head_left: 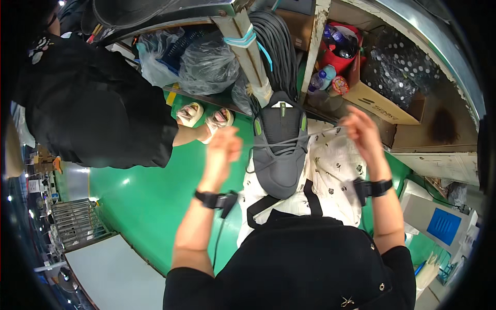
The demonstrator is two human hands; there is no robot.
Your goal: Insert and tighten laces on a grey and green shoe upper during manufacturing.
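Observation:
A dark grey sneaker (279, 168) rests over my lap, its toe toward me and its opening away from me. Thin grey shoelaces (281, 149) cross its tongue, with a loose loop hanging along the left side. One lace runs taut from the shoe to my right hand (360, 132), raised right of the shoe with its fingers pinched on it. To the left of the shoe, my left hand (223, 151) is raised with its fingers curled in; what they hold is too blurred to make out. Patterned cream cloth (336, 173) covers my lap beneath the shoe.
A bundle of dark laces (274, 46) hangs from a bench leg (247, 57) beyond the shoe. Shelves hold plastic bags (206, 67), a cardboard box (385, 103) and a red container (341, 54). A person in black (98, 108) is close on the left.

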